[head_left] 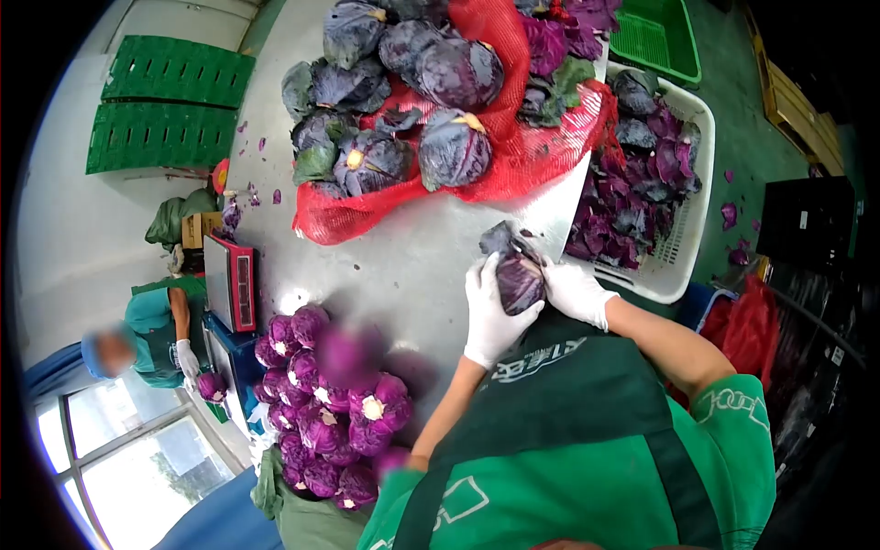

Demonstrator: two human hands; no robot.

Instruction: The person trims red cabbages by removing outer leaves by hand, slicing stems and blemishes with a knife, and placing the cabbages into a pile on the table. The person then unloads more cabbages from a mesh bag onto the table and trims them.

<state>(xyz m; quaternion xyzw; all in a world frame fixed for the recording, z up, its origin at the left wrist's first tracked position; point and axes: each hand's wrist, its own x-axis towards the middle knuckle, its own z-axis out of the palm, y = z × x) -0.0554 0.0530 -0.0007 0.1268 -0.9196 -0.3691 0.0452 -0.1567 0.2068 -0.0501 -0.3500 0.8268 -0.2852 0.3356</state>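
Note:
My left hand (495, 313), in a white glove, is wrapped round the near side of a red cabbage (521, 282). Dark, loose outer leaves (500, 240) stick up from its far side. Also gloved in white, my right hand (577, 290) is closed against the right side of the same cabbage, its fingertips at the leaf edge. What exactly those fingertips pinch is partly hidden. The cabbage is held just off the near edge of the metal table (403, 284), in front of my dark green apron (568, 385).
Untrimmed cabbages (458, 73) lie on a red mesh bag (344, 215). Trimmed purple cabbages (321, 426) are piled at left. A white crate (687, 247) of stripped leaves stands right, near a green crate (655, 41). A co-worker (160, 330) holds a cabbage beside a red scale (243, 289).

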